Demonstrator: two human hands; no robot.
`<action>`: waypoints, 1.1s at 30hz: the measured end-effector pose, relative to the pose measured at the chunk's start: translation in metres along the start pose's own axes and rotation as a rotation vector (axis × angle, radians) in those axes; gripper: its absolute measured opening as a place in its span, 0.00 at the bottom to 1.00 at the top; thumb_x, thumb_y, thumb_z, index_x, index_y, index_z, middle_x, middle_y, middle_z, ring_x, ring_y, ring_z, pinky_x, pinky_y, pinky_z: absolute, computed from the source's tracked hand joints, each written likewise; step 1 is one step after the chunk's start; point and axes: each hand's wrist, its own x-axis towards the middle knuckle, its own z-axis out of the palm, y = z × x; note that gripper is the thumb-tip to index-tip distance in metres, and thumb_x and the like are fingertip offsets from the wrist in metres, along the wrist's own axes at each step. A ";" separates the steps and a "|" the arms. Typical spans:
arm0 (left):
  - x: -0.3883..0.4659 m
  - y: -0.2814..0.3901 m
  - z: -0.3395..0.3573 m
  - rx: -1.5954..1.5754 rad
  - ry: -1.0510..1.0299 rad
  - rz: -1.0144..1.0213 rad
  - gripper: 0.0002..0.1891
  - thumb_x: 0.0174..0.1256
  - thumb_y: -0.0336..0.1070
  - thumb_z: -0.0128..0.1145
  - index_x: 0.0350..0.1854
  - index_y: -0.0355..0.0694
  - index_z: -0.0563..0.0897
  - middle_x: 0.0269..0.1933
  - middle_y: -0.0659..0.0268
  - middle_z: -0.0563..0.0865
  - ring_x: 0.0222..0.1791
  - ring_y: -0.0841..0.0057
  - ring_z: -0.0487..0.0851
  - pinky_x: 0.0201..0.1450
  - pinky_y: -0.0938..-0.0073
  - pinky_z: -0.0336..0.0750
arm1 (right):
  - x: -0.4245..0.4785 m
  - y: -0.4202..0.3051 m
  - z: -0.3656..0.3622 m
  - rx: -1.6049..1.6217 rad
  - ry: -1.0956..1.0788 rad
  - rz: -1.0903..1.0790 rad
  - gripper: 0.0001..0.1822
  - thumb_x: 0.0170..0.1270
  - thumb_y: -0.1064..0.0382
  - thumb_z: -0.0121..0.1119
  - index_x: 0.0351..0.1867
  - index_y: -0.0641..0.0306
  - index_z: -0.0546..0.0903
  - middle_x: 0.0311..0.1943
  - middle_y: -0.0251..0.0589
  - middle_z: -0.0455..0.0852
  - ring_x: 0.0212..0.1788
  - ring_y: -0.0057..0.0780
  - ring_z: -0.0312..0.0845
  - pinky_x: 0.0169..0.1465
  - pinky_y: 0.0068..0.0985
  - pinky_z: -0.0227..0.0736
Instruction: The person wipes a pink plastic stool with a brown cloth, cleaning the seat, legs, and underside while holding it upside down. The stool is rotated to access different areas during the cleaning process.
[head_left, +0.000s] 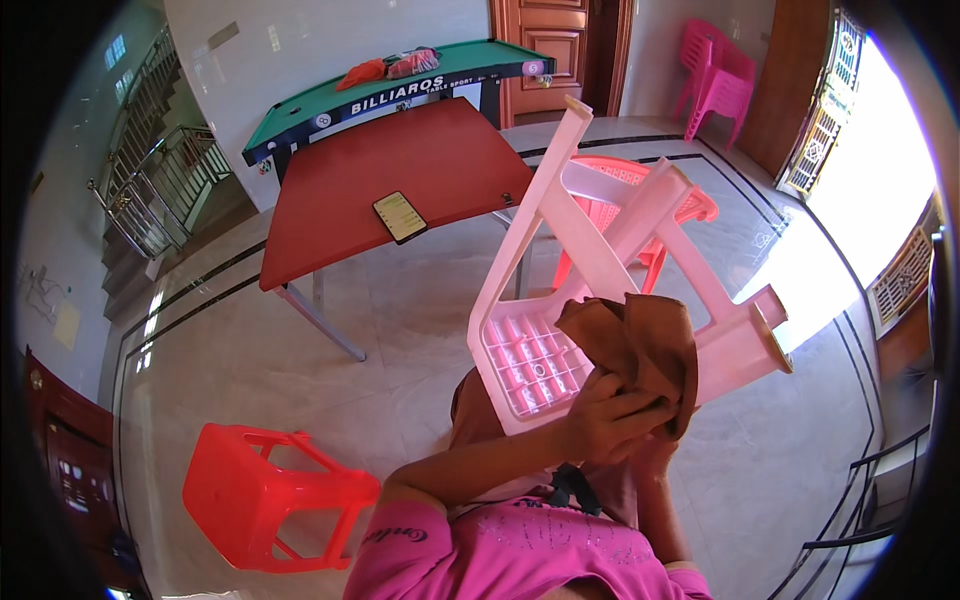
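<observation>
A pale pink plastic stool (517, 277) is tipped over before my chest, its legs pointing up and away and its ribbed underside showing. My left hand (607, 424) grips a brown cloth (652, 352) bunched against the stool. The cloth covers part of the stool's frame. Close below the cloth is my right hand (656, 454), mostly hidden behind it and my left hand; what it grips cannot be seen.
On the tiled floor at left a red plastic stool (247, 499) lies on its side. A phone (400, 217) rests on a red folding table (405, 161), with a billiard table (480, 58) behind. Beyond the pink stool stands a red plastic chair (701, 202). Stacked pink chairs (716, 79) stand farther back.
</observation>
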 end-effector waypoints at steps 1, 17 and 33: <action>-0.003 -0.006 0.001 0.056 0.021 0.025 0.14 0.44 0.37 0.59 0.36 0.40 0.82 0.41 0.64 0.79 0.37 0.68 0.72 0.35 0.68 0.64 | -0.002 -0.005 0.006 0.066 -0.006 0.013 0.34 0.65 0.37 0.39 0.60 0.64 0.59 0.55 0.39 0.68 0.57 0.29 0.64 0.59 0.30 0.61; 0.075 -0.162 -0.042 0.332 0.274 -0.250 0.16 0.66 0.37 0.44 0.52 0.33 0.71 0.51 0.50 0.74 0.52 0.55 0.70 0.56 0.62 0.60 | -0.004 0.005 -0.034 -0.268 0.108 -0.326 0.24 0.70 0.58 0.38 0.64 0.65 0.57 0.59 0.44 0.63 0.57 0.29 0.63 0.59 0.27 0.60; -0.101 -0.188 -0.067 -0.120 0.378 -0.969 0.18 0.67 0.41 0.38 0.49 0.32 0.72 0.45 0.54 0.78 0.48 0.67 0.75 0.52 0.72 0.66 | -0.004 -0.003 -0.026 -0.748 0.125 -0.667 0.23 0.59 0.70 0.54 0.57 0.71 0.64 0.50 0.46 0.71 0.52 0.33 0.68 0.56 0.27 0.61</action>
